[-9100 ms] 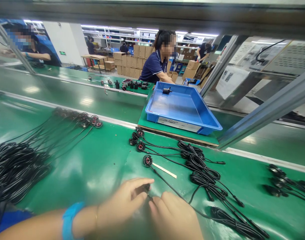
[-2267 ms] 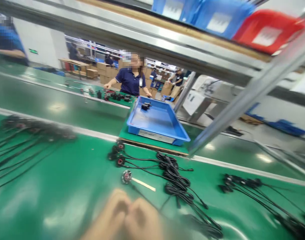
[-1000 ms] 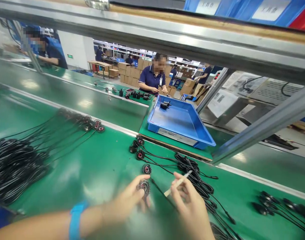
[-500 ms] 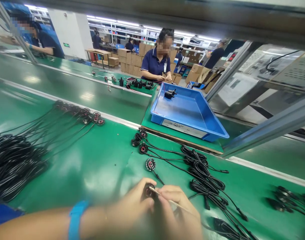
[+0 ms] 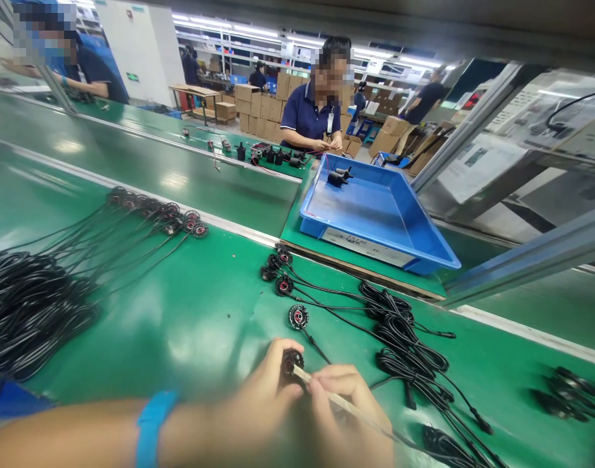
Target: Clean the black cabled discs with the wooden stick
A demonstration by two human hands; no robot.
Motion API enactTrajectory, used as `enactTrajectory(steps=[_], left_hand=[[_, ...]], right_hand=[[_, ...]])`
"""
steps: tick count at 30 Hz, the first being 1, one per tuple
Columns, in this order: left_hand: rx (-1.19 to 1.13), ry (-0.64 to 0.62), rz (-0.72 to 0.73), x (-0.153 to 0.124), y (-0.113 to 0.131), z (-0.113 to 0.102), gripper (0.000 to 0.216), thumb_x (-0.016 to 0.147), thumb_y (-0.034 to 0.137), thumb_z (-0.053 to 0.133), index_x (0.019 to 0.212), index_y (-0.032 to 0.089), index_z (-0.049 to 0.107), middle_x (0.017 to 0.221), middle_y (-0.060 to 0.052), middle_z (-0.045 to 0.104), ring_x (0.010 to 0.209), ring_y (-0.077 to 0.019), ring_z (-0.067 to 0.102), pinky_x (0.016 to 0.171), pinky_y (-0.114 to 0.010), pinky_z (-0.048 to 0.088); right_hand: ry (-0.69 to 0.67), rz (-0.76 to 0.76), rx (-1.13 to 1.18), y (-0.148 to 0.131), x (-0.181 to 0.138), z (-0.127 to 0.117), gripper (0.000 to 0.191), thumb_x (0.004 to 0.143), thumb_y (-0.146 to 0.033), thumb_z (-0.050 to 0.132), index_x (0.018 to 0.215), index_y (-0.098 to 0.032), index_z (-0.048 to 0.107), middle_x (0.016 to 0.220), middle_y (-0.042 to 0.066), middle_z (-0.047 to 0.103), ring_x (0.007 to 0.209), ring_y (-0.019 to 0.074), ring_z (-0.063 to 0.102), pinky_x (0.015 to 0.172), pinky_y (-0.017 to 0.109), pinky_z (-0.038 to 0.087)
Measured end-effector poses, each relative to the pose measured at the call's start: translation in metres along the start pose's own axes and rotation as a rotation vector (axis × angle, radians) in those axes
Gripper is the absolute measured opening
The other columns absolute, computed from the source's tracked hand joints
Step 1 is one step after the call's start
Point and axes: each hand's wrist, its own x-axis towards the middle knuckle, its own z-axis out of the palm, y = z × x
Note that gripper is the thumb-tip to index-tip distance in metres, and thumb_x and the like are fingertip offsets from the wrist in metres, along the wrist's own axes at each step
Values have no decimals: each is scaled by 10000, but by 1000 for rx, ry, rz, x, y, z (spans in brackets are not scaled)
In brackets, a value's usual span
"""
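My left hand (image 5: 272,383), with a blue band at its wrist, is closed around a small round black part (image 5: 291,361) with a reddish centre. Between the fingers of my right hand (image 5: 350,403) is a thin pale stick (image 5: 304,375), and its tip touches the face of the round part. Just beyond my hands lies a similar round part (image 5: 298,317) on a black cable. Several more round parts (image 5: 283,285) sit farther back, their cables running to coiled black bundles (image 5: 392,325) on the right.
A blue tray (image 5: 375,224) holding black cylindrical parts (image 5: 339,176) stands on a raised board. At left lie a large cable heap (image 5: 34,305) and a row of round parts (image 5: 170,211). More parts (image 5: 568,387) lie far right. A co-worker (image 5: 311,110) sits across the bench.
The whole view has shifted slightly, so the bench and tray appear a little farther right. Both hands keep their hold, with the stick's tip still at the round part.
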Motion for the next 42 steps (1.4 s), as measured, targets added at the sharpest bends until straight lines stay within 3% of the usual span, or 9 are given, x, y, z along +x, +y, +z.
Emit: enactTrajectory(steps=[3,8,14,17,21,26,35,42], left_hand=[[46,70,36,-1,-3,3,407,873,128,433,1265,173,334,1207,-136,458,1064,-254,506,945,-417,420],[119,93,86,-3,-2,5,394,865,75,384,1246,167,340,1190,-144,402,1020,-247,505,939,-441,429],[172,116,171,-3,-7,7,398,889,108,387,1273,182,311,1180,-143,392,1083,-257,490,950,-427,427],[131,145,124,-1,-6,5,363,900,138,396,1255,184,339,1170,-129,405,1042,-242,498,945,-422,423],[14,152,13,3,-2,0,345,913,208,442,1244,183,348,1084,-92,487,974,-225,507,920,-401,423],[-61,116,32,5,-6,-4,382,885,259,542,1230,205,388,1088,-70,516,1031,-235,496,911,-371,421],[-69,17,-7,5,-6,-8,363,896,229,503,1229,207,360,1029,-53,503,930,-201,504,856,-361,423],[171,-54,135,3,-1,-7,256,875,140,466,1129,163,437,1086,-99,490,1003,-236,501,911,-404,411]], right_hand=[[-16,176,89,-6,1,3,244,853,-414,657,709,-224,609,736,19,627,624,137,606,628,234,521],[-50,503,288,-11,4,8,333,785,-510,709,720,-203,596,669,25,656,625,171,666,595,245,553],[-35,616,383,-6,2,16,394,766,-560,712,757,-182,600,663,50,681,635,211,699,600,300,585],[-69,494,320,-7,1,16,343,819,-516,674,756,-186,601,669,35,661,613,177,675,590,268,569],[-112,98,91,-10,6,8,214,887,-372,614,752,-205,616,744,24,633,635,131,626,570,201,512],[-103,-98,71,-10,12,-7,75,876,-248,635,806,-222,645,841,30,662,716,138,648,626,208,526],[-261,-189,76,3,18,-13,60,883,-187,629,854,-238,641,904,23,685,813,137,671,698,197,526],[-474,-240,-32,-7,33,-17,120,934,-203,530,840,-234,599,841,8,669,776,137,656,699,207,512]])
